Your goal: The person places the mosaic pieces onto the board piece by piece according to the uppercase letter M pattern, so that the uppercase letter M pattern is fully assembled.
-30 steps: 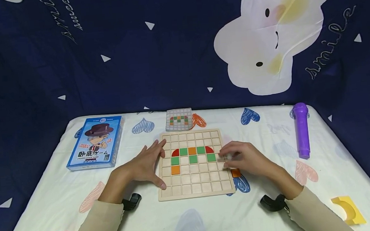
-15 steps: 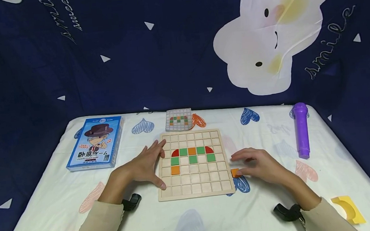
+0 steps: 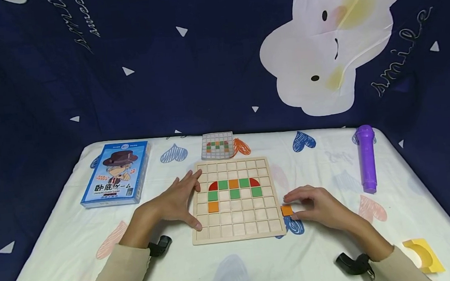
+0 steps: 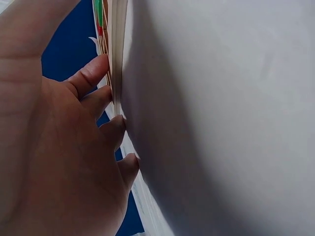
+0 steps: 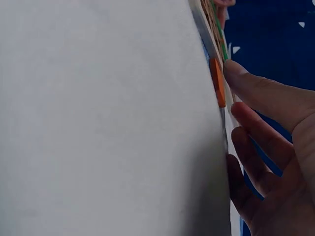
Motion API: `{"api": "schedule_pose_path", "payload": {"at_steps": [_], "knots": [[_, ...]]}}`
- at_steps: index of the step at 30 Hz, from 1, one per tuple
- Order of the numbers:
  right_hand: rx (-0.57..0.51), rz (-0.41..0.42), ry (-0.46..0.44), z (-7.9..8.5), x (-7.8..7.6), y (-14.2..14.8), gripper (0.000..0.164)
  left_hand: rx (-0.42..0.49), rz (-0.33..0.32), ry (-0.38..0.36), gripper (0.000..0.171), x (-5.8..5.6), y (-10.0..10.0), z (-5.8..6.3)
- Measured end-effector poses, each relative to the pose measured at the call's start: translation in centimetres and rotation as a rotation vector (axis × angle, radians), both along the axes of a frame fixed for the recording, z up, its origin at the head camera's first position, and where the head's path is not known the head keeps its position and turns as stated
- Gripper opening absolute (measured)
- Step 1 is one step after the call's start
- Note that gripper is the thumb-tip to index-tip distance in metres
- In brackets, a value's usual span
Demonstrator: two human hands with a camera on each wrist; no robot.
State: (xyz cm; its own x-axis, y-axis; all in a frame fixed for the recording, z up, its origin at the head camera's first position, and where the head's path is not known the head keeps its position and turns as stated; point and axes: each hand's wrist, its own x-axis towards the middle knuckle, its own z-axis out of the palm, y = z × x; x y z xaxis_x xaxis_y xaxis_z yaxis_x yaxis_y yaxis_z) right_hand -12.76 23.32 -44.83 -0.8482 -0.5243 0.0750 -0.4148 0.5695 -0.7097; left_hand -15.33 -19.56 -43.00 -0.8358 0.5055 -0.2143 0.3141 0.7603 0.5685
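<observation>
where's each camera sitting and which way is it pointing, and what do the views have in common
Head: worn on the head, looking forward and down at the wooden grid board; both sleeved arms, left hand and right hand show.
Left wrist: low by the cloth, facing the board's edge; only left-hand fingers show.
Right wrist: low by the cloth, facing the orange tile; only right-hand fingers show.
Shared: head and right wrist views both show the orange tile; all three show the board.

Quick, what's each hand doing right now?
Left hand: open, flat against the wooden grid board.
Right hand: fingers touching the orange square tile; grip unclear.
</observation>
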Motion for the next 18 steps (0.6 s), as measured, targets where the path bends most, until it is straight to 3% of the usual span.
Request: {"api": "schedule_pose_path", "payload": {"at_steps": [18], "knots": [[0.045,0.017,-0.008,-0.24,-0.16,-0.39,0.031,-0.009,0.000,0.002,0.145,-0.05,0.04,-0.01]]}}
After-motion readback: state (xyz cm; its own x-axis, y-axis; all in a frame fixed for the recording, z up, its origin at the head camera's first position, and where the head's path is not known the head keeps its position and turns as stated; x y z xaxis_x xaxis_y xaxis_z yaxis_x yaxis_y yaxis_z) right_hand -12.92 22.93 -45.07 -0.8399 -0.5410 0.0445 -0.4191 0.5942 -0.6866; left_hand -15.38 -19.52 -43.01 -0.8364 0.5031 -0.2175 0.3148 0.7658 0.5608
